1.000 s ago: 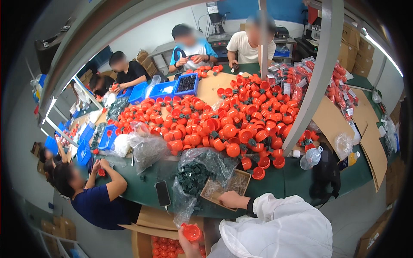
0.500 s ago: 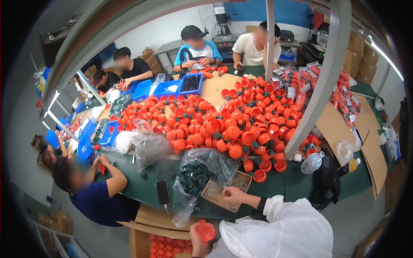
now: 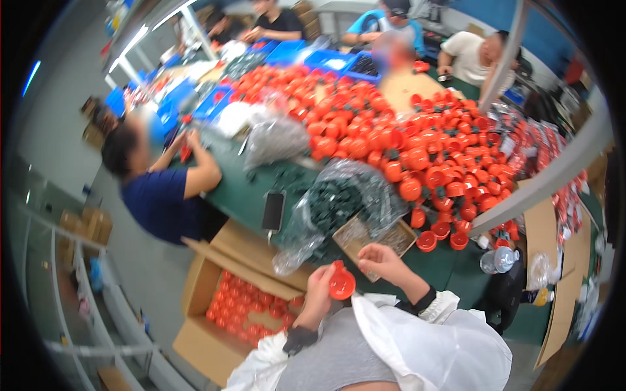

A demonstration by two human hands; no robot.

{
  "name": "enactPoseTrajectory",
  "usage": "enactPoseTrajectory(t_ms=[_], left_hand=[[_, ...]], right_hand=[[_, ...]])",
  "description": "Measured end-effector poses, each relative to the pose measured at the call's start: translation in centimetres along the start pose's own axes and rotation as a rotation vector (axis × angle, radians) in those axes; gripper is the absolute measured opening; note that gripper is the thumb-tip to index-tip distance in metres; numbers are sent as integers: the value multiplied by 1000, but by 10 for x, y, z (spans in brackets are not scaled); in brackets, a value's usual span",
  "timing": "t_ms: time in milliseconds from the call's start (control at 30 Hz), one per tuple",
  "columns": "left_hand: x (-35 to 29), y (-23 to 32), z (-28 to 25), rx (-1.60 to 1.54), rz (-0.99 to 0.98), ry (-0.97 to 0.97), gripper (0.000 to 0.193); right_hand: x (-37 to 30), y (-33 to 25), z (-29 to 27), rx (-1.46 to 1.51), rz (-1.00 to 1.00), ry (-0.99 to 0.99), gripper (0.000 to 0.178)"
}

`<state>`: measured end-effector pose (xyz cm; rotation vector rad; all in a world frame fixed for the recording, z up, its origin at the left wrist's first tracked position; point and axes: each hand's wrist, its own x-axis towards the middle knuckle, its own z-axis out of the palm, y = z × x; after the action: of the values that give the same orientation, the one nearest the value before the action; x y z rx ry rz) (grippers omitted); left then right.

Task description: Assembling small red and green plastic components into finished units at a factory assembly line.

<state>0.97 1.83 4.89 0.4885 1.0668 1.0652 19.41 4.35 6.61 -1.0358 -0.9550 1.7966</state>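
Left hand [image 3: 318, 290] clamps round red plastic cup [image 3: 342, 287] near shallow brown cardboard box [image 3: 347, 240], likely for reach; right hand [image 3: 388, 263] closure unclear

Worn on the person's head, the left one of two side-by-side wide fisheye cameras looked steeply down past the plain grey shirt [image 3: 332, 352] and loose white jacket [image 3: 437, 345], with the bare left hand [image 3: 317, 292] and bare right hand [image 3: 383, 262] close below it. It also faced forward across the long green-topped table [image 3: 241, 186] to a heap of glossy red plastic cups [image 3: 411, 189] at middle range and a white-shirted co-worker [image 3: 466, 62] farther off. Toward the dark rim, the lens bent the pale grey metal post [image 3: 557, 179].
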Motion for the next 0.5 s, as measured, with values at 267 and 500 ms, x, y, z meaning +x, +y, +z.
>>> enactPoseTrajectory(t_ms=[267, 500], left_hand=[[-9, -1, 10, 74, 133, 60, 18], [-9, -5, 13, 186, 186, 39, 17]], right_hand=[[3, -5, 26, -174, -109, -94, 11], [2, -1, 25, -444, -182, 6, 11]])
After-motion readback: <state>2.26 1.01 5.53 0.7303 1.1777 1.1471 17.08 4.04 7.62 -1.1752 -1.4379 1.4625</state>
